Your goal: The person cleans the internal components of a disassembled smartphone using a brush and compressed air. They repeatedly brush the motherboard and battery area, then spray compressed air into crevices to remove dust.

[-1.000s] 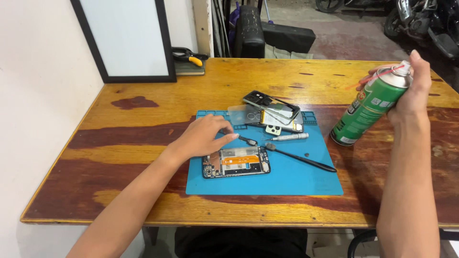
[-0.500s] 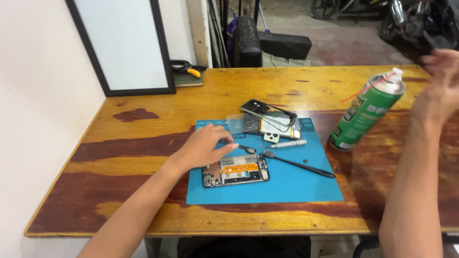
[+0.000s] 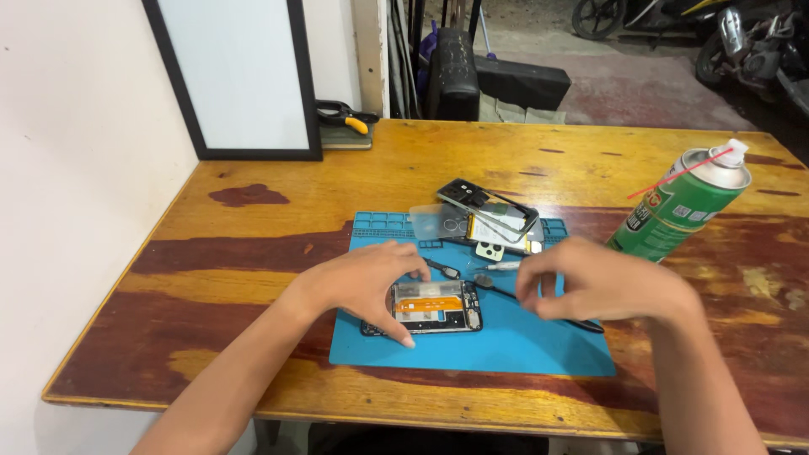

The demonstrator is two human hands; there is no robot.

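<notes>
An opened phone body (image 3: 434, 306) with an orange strip inside lies on the blue work mat (image 3: 506, 350). My left hand (image 3: 362, 285) rests over its left end, fingers gripping its near and far edges. Just to the right, my right hand (image 3: 590, 282) hovers low over the mat with curled fingers above a black-handled tool (image 3: 497, 291); I cannot tell whether it touches the tool. A green spray can (image 3: 683, 206) with a red straw stands on the wooden table (image 3: 253, 244) at the right, apart from both hands.
A stack of phone parts, a frame and a clear cover (image 3: 484, 221), lies at the mat's far edge. A black-framed white board (image 3: 236, 80) leans on the wall at the back left, with yellow-handled pliers (image 3: 345, 118) beside it. Dark seats stand beyond the table.
My right hand let go of the spray can, which now stands on the table, and came down to the mat beside the phone. The left hand stayed on the phone.
</notes>
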